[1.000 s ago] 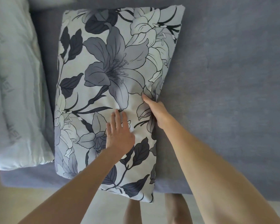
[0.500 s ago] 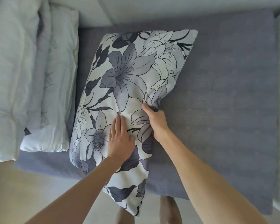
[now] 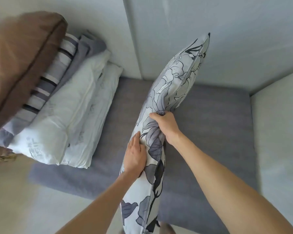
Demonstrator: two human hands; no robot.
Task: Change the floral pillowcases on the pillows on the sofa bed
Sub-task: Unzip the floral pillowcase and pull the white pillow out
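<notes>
Pillow in a white-and-grey floral pillowcase (image 3: 161,125) is tipped up on its long edge, seam facing the camera, standing over the grey fabric sofa bed seat (image 3: 208,132). Its far corner points up toward the pale back cushion (image 3: 210,39); its near end hangs past the front edge of the seat, toward the person.

Right hand (image 3: 166,126) is clamped on the floral pillow about halfway along its length, fingers curled over the seam edge, bunching the printed cloth, thumb on the side facing the camera. Left hand (image 3: 135,154) lies flat against the pillow's left face, just below and left of the right hand, fingers straight and together, pressing, not curled round anything. Both forearms are bare.

Left of the floral pillow, apart from it, on the same grey seat: a stack of bedding. Two bare white quilted pillows (image 3: 71,125) with faint grey printed lettering lie nearest the floral pillow, one leaning on the other. Behind them, further left, folded grey and grey-white striped linen (image 3: 57,71), then a brown fabric cushion or blanket (image 3: 22,65) on the far left, blurred, cannot tell which. A pale armrest (image 3: 277,132) stands right of the seat. Pale floor (image 3: 32,200) shows in front of the seat, left of the pillow's near end.
</notes>
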